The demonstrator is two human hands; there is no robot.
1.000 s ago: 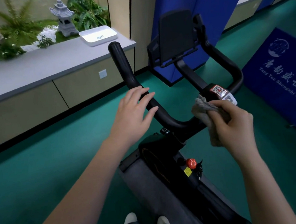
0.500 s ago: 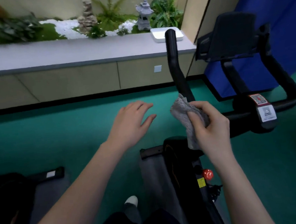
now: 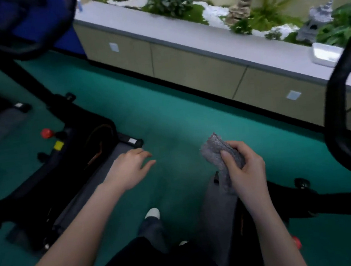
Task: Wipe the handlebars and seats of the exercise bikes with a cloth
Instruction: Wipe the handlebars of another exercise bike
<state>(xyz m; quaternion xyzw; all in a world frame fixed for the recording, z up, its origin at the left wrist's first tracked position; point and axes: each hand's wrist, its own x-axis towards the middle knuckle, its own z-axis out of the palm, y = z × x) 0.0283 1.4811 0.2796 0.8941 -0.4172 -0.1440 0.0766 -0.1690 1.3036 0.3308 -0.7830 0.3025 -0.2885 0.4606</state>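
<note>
Right hand (image 3: pixel 246 168) gripping crumpled cloth (image 3: pixel 219 150), long axis upright, top tilted left

white tray (image 3: pixel 324 53) on grey ledge (image 3: pixel 192 38)

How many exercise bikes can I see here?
2. The left bike fills the left side, red knob showing; the right bike is cut off at the right edge, beyond the cloth. Others may stand out of view.

cloth (image 3: pixel 214 148) lifted off handlebar (image 3: pixel 336 103), right hand (image 3: pixel 247 168) now over floor (image 3: pixel 168 116), view swung left
</note>
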